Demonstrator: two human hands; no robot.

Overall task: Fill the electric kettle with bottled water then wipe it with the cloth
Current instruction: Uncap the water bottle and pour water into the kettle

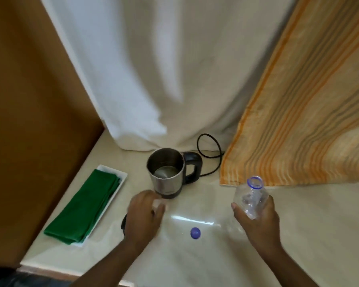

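Head view of my two hands over a pale glossy countertop [195, 264]. My right hand [257, 222] holds the clear plastic bottle [250, 196], fingers wrapped around its lower body; the bottle is uncapped, tilted with its blue-ringed mouth pointing up and away from me, and looks nearly empty. Its blue cap [195, 233] lies loose on the counter between my hands. My left hand [144, 217] hovers just in front of the kettle's base, fingers curled inward; blur keeps me from telling whether they grip anything. A dark object [123, 222] shows partly beneath that hand. The steel electric kettle [167, 172] stands upright and lidless, water visible inside, black handle to the right, black cord [210, 154] looping behind. The folded green cloth [84, 206] lies on a white tray [120, 176] at left, well apart from the kettle.
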